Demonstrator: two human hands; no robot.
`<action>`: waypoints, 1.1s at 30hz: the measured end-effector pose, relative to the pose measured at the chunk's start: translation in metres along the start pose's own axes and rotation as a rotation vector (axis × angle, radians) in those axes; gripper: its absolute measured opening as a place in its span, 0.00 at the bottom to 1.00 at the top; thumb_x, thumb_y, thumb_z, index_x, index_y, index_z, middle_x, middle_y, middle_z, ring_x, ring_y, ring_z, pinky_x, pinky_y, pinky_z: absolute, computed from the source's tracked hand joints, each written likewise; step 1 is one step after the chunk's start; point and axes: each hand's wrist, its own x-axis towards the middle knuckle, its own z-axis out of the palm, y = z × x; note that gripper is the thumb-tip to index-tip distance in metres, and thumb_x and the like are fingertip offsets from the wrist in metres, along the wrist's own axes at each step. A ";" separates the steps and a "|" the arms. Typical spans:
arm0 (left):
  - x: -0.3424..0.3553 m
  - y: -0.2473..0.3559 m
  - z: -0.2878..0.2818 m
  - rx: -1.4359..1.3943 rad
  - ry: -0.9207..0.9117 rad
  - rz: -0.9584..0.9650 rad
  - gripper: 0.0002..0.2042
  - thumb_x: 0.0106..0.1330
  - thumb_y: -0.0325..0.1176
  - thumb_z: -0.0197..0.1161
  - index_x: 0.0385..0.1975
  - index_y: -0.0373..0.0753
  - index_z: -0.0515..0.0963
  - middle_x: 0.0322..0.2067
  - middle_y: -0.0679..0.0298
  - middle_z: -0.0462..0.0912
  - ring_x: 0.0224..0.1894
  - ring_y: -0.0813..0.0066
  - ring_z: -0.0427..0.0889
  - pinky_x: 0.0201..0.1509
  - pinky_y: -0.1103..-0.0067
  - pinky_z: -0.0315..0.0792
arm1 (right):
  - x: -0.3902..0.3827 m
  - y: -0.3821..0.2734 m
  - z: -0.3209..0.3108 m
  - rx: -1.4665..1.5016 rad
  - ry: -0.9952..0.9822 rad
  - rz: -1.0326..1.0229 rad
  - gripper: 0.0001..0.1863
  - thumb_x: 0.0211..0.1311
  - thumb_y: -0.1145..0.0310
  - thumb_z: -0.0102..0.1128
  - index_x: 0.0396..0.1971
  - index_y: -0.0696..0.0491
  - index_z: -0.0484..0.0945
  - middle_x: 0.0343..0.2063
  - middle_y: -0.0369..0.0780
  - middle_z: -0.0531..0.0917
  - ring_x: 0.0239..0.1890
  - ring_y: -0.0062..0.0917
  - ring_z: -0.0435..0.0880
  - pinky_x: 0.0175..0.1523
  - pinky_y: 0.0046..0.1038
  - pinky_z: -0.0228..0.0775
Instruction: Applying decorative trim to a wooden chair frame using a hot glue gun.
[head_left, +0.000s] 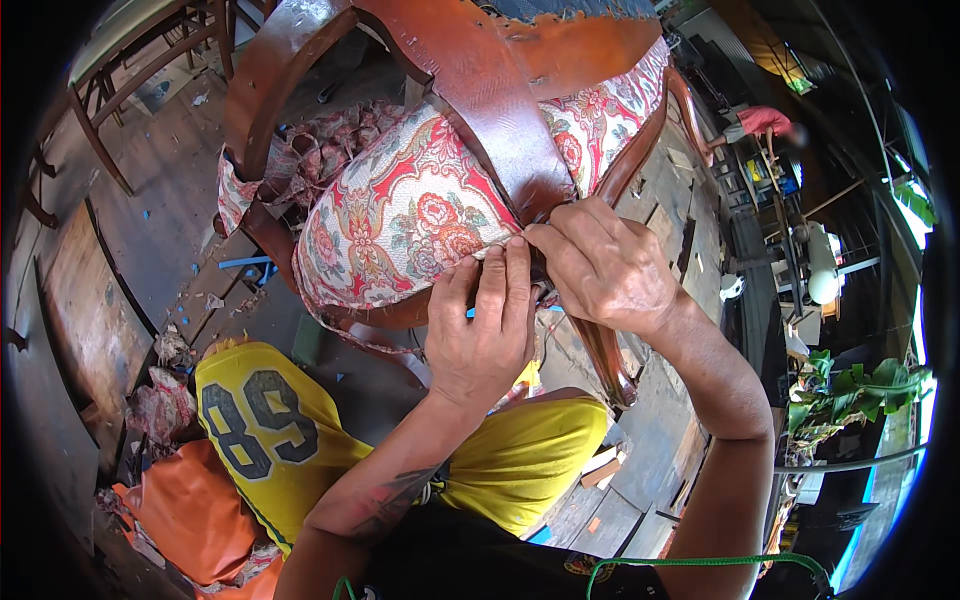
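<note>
An overturned wooden chair with a glossy reddish-brown frame (pixel 470 75) lies in front of me. Cream floral fabric with red scrolls (pixel 385 215) covers its seat. My left hand (pixel 482 318) holds the near edge of this fabric, its fingertips lined up on the border; the thumb is hidden. Just right of it, my right hand (pixel 610 265) pinches the fabric's corner where it meets the wooden frame. Whether a small fastener sits between those fingers cannot be made out.
Crumpled floral fabric (pixel 330 150) hangs behind the seat. Orange sheet material (pixel 190 510) lies at lower left, beside my knee in yellow shorts (pixel 265 420). Wood scraps (pixel 605 465) litter the plank floor. Another chair (pixel 110 110) stands far left; a person in red (pixel 765 122) is far right.
</note>
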 end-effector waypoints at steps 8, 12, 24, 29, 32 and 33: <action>0.004 -0.002 -0.001 -0.009 -0.006 0.017 0.24 0.67 0.38 0.69 0.62 0.36 0.79 0.52 0.60 0.78 0.50 0.59 0.75 0.56 0.66 0.74 | 0.001 -0.007 0.003 0.256 0.132 0.313 0.11 0.55 0.75 0.68 0.39 0.59 0.84 0.35 0.42 0.83 0.38 0.36 0.85 0.42 0.34 0.81; 0.005 -0.001 0.000 0.023 0.001 0.028 0.24 0.67 0.39 0.69 0.62 0.35 0.79 0.52 0.60 0.78 0.50 0.59 0.75 0.56 0.66 0.74 | 0.002 -0.009 0.003 0.319 0.145 0.382 0.09 0.57 0.75 0.68 0.38 0.58 0.84 0.34 0.43 0.83 0.38 0.38 0.85 0.45 0.37 0.81; 0.002 0.000 0.003 0.053 0.011 0.012 0.23 0.70 0.41 0.68 0.61 0.37 0.79 0.53 0.61 0.78 0.52 0.60 0.75 0.58 0.65 0.74 | 0.019 -0.020 -0.007 0.539 0.030 0.706 0.03 0.58 0.74 0.69 0.31 0.57 0.85 0.30 0.46 0.84 0.36 0.43 0.86 0.44 0.40 0.79; -0.001 -0.001 0.002 0.039 -0.014 0.004 0.24 0.69 0.41 0.68 0.62 0.37 0.79 0.54 0.61 0.78 0.53 0.59 0.76 0.59 0.64 0.74 | 0.023 -0.020 -0.008 0.564 -0.002 0.788 0.05 0.57 0.73 0.71 0.28 0.58 0.84 0.28 0.46 0.85 0.35 0.42 0.87 0.44 0.39 0.79; -0.001 0.000 0.002 0.017 -0.014 -0.013 0.25 0.68 0.41 0.68 0.63 0.37 0.78 0.54 0.60 0.77 0.53 0.58 0.76 0.60 0.63 0.74 | 0.023 -0.020 -0.008 0.572 0.008 0.777 0.05 0.56 0.74 0.71 0.28 0.58 0.84 0.27 0.45 0.85 0.34 0.41 0.87 0.42 0.39 0.79; -0.001 0.001 0.002 0.018 -0.013 -0.017 0.25 0.68 0.41 0.68 0.63 0.37 0.78 0.54 0.60 0.77 0.53 0.58 0.76 0.60 0.63 0.74 | 0.023 -0.019 -0.007 0.570 0.007 0.772 0.05 0.56 0.74 0.71 0.28 0.58 0.84 0.27 0.45 0.85 0.34 0.41 0.87 0.42 0.39 0.79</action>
